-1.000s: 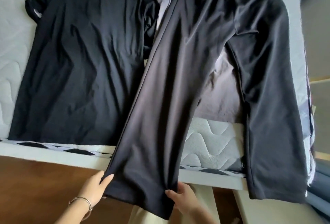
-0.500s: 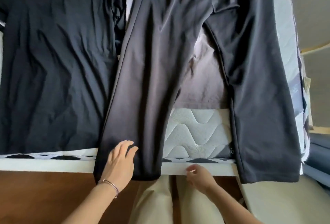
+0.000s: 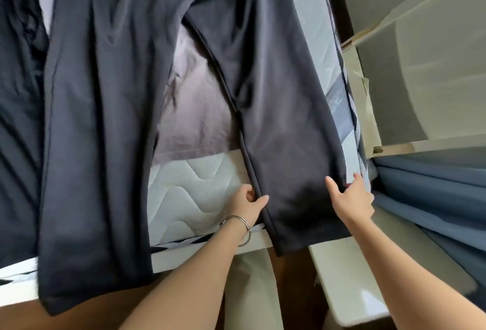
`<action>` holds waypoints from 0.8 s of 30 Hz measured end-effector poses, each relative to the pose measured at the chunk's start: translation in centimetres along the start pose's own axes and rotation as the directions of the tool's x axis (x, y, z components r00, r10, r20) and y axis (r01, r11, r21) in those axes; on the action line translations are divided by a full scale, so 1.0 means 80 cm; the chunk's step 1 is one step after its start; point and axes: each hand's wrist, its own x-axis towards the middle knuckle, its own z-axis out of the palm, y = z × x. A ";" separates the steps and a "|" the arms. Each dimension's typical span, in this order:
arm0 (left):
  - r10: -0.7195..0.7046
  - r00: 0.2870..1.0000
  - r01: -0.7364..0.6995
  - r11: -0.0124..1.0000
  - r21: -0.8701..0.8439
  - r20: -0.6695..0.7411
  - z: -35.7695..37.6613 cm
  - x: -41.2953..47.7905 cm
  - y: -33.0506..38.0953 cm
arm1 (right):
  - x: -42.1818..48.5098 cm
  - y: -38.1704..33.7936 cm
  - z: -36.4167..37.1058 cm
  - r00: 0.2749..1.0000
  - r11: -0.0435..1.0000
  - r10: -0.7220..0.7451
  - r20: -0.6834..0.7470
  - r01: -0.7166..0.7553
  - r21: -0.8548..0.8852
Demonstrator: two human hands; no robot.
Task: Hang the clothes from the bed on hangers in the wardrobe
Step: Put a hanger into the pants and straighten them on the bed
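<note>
Black trousers (image 3: 105, 119) lie spread on the bed (image 3: 197, 185), both legs hanging over its near edge. My left hand (image 3: 248, 202), a thin bangle on its wrist, pinches the inner seam of the right trouser leg (image 3: 286, 145) near the hem. My right hand (image 3: 352, 198) grips the outer edge of that same leg at the mattress corner. A black shirt (image 3: 15, 132) lies at the far left, partly under the trousers. A grey garment (image 3: 194, 108) shows between the two legs. No hanger or wardrobe is in view.
The mattress's right side (image 3: 339, 108) runs close to a pale wall and ledge (image 3: 420, 71). Blue curtains (image 3: 434, 198) hang at the right. Brown floor (image 3: 39, 314) and a pale board (image 3: 349, 285) lie below the bed's edge.
Both hands left the left trouser leg and shifted right to the right leg; the view has swung right with them, pushing the black shirt toward the left edge.
</note>
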 end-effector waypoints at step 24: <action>-0.389 0.851 0.330 0.918 0.219 0.352 0.074 -0.079 -0.032 | -0.021 0.098 -0.051 0.983 0.979 0.160 0.095 -0.146 -0.140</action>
